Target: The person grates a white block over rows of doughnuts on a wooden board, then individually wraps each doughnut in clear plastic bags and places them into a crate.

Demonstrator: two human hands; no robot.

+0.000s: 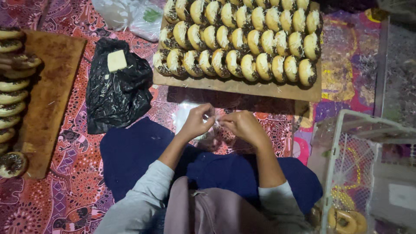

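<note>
My left hand (197, 122) and my right hand (243, 125) meet over my lap, fingertips pinched together on a small clear plastic wrapper (215, 123). What is inside the wrapper cannot be made out. Just beyond my hands lies a wooden board (242, 86) packed with several rows of round filled pastries (238, 37) topped with dark sprinkles. A second wooden board (52, 95) at the left holds a column of similar pastries (12, 86).
A black plastic bag (117, 91) with a pale yellow block (116, 60) on it lies between the boards. Clear bags (130, 15) sit at the top. A white wire and glass case (359, 173) with ring pastries (344, 221) stands at the right. A patterned cloth (73, 186) covers the floor.
</note>
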